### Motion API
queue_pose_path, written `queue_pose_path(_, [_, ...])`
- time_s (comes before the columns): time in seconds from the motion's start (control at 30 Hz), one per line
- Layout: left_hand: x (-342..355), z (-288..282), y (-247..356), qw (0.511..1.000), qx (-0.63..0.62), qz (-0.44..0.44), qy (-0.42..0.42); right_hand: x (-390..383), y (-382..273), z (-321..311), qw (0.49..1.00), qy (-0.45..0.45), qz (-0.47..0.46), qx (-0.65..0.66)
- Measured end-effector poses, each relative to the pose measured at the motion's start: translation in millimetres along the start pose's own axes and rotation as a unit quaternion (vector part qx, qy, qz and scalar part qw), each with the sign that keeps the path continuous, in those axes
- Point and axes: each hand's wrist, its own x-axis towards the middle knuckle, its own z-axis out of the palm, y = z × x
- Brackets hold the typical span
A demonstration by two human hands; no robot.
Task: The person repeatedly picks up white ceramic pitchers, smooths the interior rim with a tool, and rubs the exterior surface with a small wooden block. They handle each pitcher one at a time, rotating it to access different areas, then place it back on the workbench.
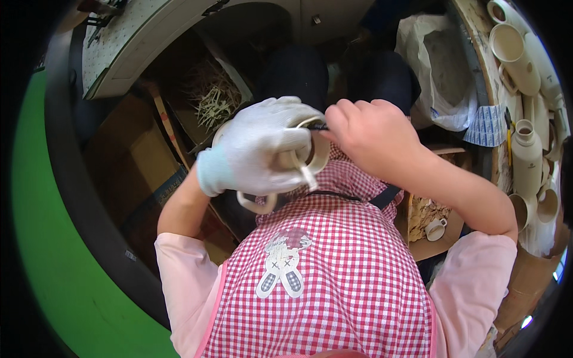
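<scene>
My left hand [262,143], in a pale grey knit glove with a light blue cuff, is wrapped round a cream mug [322,160] above my lap. The mug lies tilted, its mouth toward my right hand and its loop handle [258,205] sticking out below the glove. My bare right hand [373,136] is closed on a thin, dark tool [318,126] whose tip meets the mug's rim; the fingers hide most of it, so its kind is unclear. A narrow cream strip [308,177], blurred, hangs at the mouth beside the glove.
At the right, a bench [486,71] bears several cream mugs [513,51] and a cream bottle [526,152]. A white plastic bag [439,77] hangs by it. Below stands a carton with brown scraps and a small cup [436,229]. Thin strips [218,107] fill a box at the left.
</scene>
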Motion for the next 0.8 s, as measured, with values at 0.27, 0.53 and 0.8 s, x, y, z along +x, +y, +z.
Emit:
queue_pose_path(0.27, [-10, 70, 27, 0.988, 0.155, -0.005, 0.003, 7, 13, 12, 0.766, -0.433, 0.239, 0.410])
queue_pose_path(0.53, [-34, 98, 30, 0.970, 0.238, 0.024, 0.051, -26, 17, 45, 0.508, -0.548, 0.224, 0.625])
queue_pose_path(0.8, [-60, 36, 49, 0.964, 0.224, -0.108, 0.095, -6, 11, 12, 0.574, -0.417, 0.095, 0.699])
